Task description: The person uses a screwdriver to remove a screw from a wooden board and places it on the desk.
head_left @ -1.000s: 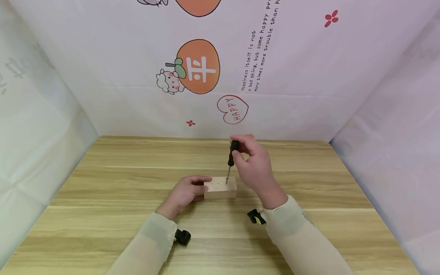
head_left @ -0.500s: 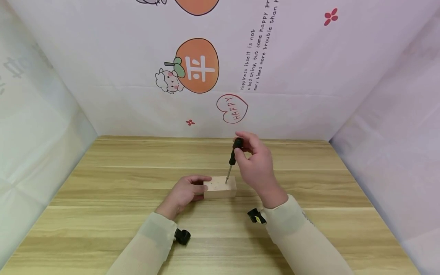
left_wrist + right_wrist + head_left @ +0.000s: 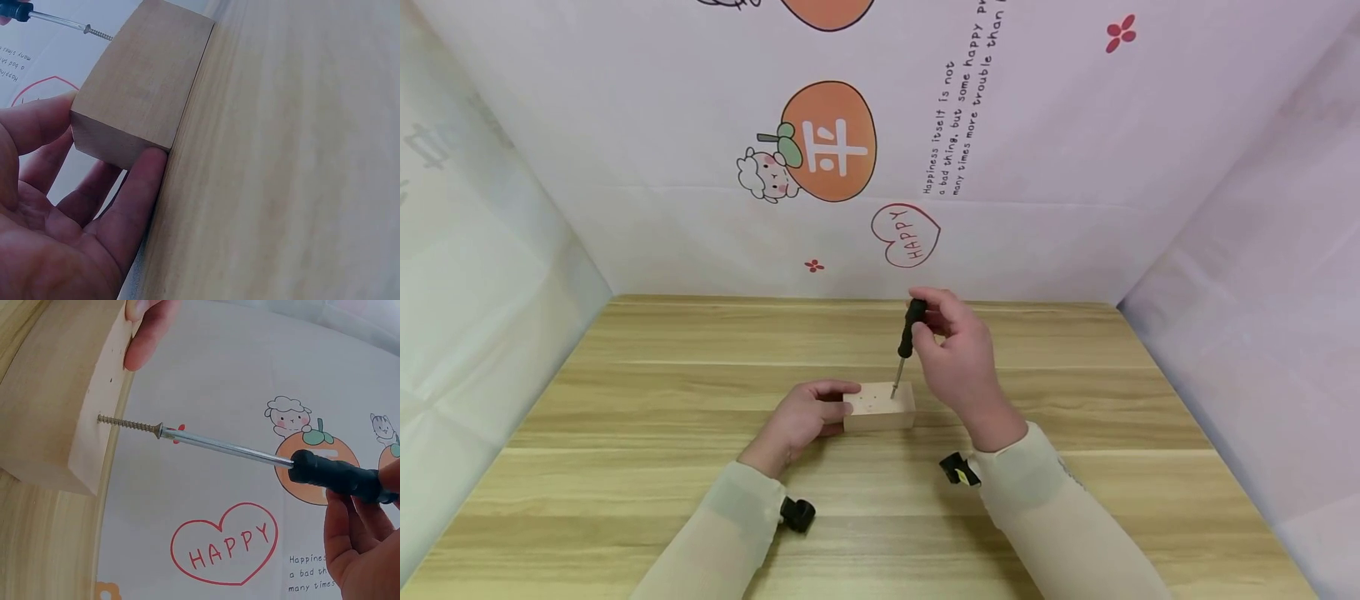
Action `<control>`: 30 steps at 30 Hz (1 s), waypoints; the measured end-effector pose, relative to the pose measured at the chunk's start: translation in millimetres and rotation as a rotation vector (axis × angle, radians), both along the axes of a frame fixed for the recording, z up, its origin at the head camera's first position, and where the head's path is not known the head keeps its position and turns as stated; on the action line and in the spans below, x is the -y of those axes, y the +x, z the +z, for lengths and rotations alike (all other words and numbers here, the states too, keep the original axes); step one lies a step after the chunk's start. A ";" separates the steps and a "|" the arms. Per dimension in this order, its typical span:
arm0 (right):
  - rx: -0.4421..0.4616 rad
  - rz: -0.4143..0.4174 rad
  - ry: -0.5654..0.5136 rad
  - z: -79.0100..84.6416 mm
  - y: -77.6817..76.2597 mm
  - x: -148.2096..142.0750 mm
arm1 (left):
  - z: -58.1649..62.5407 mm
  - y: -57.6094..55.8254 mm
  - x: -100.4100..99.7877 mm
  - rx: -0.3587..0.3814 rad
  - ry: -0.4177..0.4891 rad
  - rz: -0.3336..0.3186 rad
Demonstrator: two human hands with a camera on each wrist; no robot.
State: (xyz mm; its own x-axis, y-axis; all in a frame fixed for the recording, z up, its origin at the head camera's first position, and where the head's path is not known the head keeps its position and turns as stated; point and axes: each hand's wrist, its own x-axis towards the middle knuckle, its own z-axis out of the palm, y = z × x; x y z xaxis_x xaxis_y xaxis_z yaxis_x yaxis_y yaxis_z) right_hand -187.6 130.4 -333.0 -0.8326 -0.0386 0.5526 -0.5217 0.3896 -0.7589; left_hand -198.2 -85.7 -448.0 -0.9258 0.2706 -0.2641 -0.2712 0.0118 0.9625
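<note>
A pale wooden block (image 3: 880,422) lies on the table, with several small holes in its upper face. My left hand (image 3: 797,419) grips its left end, thumb and fingers on either side. In the right wrist view a long screw (image 3: 128,424) stands in the block near the end away from my left hand, most of its thread showing. The tip of a screwdriver (image 3: 912,329) meets the screw's head, its shaft in line with the screw. My right hand (image 3: 958,358) holds the black handle near its top between thumb and fingers.
The wood-grain table (image 3: 625,500) runs back to a white printed cloth (image 3: 1037,167) that hangs behind it. More cloth hangs on both sides. A small black camera sits at each wrist, the left one (image 3: 797,515) just above the tabletop.
My right fingers have shifted on the screwdriver handle, whose top leaned slightly right and then partly back. The left hand and block stay in place.
</note>
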 end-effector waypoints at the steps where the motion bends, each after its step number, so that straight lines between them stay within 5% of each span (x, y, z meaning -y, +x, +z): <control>1: -0.002 0.006 -0.002 0.1 0.1 -0.1 | 0.0 -0.1 -0.1 -0.002 -0.001 0.002; 30: -0.016 0.033 -0.026 -2.3 3.1 -2.1 | 0.2 0.7 0.6 -0.007 -0.008 -0.003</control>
State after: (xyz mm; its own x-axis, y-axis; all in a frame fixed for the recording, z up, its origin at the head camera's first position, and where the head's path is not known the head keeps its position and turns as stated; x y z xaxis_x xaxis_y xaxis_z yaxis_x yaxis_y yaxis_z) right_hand -184.5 132.5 -335.3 -0.8219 -0.0516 0.5672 -0.5466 0.3517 -0.7600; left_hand -197.4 -86.4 -447.8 -0.9267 0.2717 -0.2597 -0.2644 0.0200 0.9642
